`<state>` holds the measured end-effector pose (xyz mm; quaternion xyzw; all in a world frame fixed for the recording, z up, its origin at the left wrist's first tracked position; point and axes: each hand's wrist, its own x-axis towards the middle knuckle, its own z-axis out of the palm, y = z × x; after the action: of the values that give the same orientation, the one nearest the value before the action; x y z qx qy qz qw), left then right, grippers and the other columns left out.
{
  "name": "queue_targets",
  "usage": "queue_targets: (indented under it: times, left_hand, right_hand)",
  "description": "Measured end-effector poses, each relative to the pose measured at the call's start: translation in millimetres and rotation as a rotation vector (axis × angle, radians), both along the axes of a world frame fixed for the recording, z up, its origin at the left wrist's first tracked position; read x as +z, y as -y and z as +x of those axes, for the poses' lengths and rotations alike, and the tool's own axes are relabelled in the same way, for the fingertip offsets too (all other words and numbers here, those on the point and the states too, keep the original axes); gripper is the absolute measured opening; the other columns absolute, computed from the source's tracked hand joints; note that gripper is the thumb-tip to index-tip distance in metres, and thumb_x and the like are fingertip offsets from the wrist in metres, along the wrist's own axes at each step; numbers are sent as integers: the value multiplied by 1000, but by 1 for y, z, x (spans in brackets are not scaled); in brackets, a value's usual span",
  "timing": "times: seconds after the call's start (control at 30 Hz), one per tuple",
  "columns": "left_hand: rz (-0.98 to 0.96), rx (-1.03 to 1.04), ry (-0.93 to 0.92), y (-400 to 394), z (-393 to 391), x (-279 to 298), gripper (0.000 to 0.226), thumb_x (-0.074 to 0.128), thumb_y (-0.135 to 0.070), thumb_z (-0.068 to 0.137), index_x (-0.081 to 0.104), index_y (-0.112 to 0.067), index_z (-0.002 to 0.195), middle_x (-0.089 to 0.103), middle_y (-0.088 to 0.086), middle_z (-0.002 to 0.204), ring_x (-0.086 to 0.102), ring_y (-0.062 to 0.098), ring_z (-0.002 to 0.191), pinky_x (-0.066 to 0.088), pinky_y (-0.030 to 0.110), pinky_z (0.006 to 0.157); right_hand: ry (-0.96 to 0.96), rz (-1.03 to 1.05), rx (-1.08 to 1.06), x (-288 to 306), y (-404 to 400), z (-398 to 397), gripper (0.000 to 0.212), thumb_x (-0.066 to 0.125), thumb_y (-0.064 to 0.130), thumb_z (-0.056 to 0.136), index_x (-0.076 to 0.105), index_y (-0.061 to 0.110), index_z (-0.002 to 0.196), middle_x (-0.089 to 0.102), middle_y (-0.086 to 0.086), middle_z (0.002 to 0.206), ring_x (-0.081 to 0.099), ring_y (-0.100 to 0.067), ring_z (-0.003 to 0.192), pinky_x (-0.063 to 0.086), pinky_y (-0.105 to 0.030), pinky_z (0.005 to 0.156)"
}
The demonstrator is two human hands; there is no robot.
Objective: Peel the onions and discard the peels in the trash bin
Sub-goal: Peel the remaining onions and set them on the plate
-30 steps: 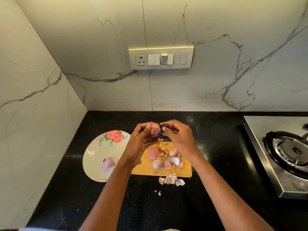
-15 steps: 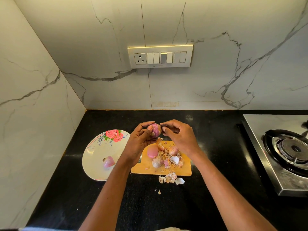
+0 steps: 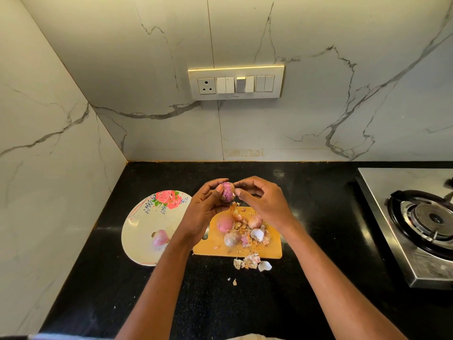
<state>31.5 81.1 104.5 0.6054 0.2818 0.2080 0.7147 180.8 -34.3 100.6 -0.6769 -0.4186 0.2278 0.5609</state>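
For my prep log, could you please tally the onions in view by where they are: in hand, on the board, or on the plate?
In hand: 1, the onion held by the left hand while the right hand picks at it
On the cutting board: 3
On the floral plate: 1
Total: 5

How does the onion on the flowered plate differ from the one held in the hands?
The onion on the plate lies alone, untouched, smooth and pale pink, seemingly peeled. The held onion is off the counter, gripped by the left hand while the right hand picks at it; its purple surface looks patchy. Both are small and roundish.
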Motion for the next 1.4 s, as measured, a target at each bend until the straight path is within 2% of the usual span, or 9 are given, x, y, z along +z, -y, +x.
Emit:
queue_targets:
  times: [0.13, 0.37, 0.5, 0.57, 0.77, 0.87, 1.0, 1.17, 1.4]
  left_hand:
    - [43, -7, -11, -1, 1, 0, 36, 53, -31, 99, 61, -19, 132, 71, 3, 122, 70, 19, 107, 57, 27, 84]
    - [43, -24, -28, -1, -3, -1, 29, 48, -23, 105, 62, -22, 130, 72, -4, 117, 70, 16, 105, 56, 24, 82]
    - [49, -18, -30, 0, -2, -1, 31, 49, -26, 104, 61, -21, 131, 71, 0, 121, 70, 17, 106, 56, 26, 83]
    - [59, -20, -30, 0, -1, -1, 31, 49, -28, 103, 61, -22, 132, 70, 1, 123, 69, 19, 109, 56, 27, 85]
    - [37, -18, -16, 0, -3, -2, 39, 53, -37, 96, 62, -24, 131, 67, 6, 128, 67, 22, 111, 56, 32, 89]
    - [9, 7, 0, 3, -1, -1, 40, 55, -38, 93, 60, -23, 130, 68, 9, 125, 70, 21, 105, 57, 32, 88]
    - [-23, 53, 31, 4, 1, 0, 43, 59, -35, 92, 57, -19, 132, 70, 11, 122, 72, 25, 107, 59, 32, 89]
    - [-19, 47, 44, 7, 3, 3, 43, 60, -33, 91, 55, -19, 131, 67, 11, 124, 71, 25, 109, 60, 33, 91]
    - [-11, 43, 34, 5, 1, 1, 44, 59, -34, 91, 55, -19, 132, 65, 11, 127, 71, 26, 109, 60, 32, 90]
  right_hand:
    - [21, -4, 2, 3, -2, -5, 25, 79, 29, 87, 73, 17, 109, 74, 8, 102, 71, -4, 96, 59, -22, 85]
    - [56, -28, -21, -3, 1, 1, 13, 73, 14, 92, 76, 19, 104, 74, 9, 95, 70, -3, 89, 56, -16, 77]
    - [-1, -25, 26, 0, 1, -3, 20, 77, 27, 89, 73, 19, 108, 74, 9, 101, 70, -4, 97, 57, -19, 85]
    - [5, -18, 13, 2, 0, -5, 21, 79, 30, 87, 72, 21, 105, 74, 9, 100, 70, -4, 95, 57, -18, 84]
    - [78, -34, -23, -1, 1, -1, 15, 72, 12, 93, 74, 23, 103, 73, 11, 96, 70, -2, 92, 57, -18, 79]
    - [44, -14, -14, 1, 1, -3, 17, 71, 16, 94, 74, 21, 110, 74, 10, 103, 69, -1, 98, 55, -15, 84]
    - [-10, 49, -58, 4, -2, -12, 29, 80, 22, 87, 72, 17, 115, 75, 7, 107, 71, -3, 100, 58, -21, 88]
    - [22, 108, -165, 1, -3, -15, 34, 82, 20, 84, 69, 13, 116, 77, 7, 100, 71, 1, 94, 56, -15, 80]
    - [44, 89, -142, 0, -4, -13, 33, 80, 18, 87, 65, 16, 116, 75, 8, 99, 71, 1, 93, 56, -14, 77]
